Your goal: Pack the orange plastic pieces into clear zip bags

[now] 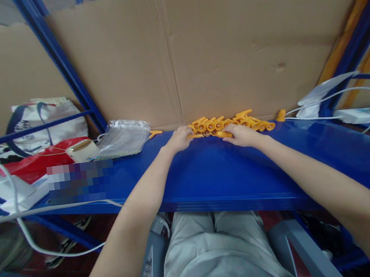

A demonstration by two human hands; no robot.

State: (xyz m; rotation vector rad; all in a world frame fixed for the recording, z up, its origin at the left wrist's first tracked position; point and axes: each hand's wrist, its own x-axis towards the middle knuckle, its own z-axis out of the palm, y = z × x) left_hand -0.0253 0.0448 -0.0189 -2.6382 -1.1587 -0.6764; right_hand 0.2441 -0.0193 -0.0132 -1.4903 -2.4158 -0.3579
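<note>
Several orange plastic pieces (210, 124) are stacked in a row at the back of the blue table, against the cardboard. Many show round, hollow, cup-like ends facing me, and some have forked tops. At the left end of the row, my left hand (181, 139) has its fingers curled on a piece in the lower layer. My right hand (241, 135) is closed at the front of the row, with an orange piece (223, 134) at its fingertips. The fingers partly hide the pieces they touch.
A loose orange piece (156, 133) lies left of the row; another orange piece (281, 115) stands to its right. A clear plastic bag (122, 137), a red bag (42, 160) and white cables (15, 199) are leftward. The blue tabletop (206, 176) spans the front.
</note>
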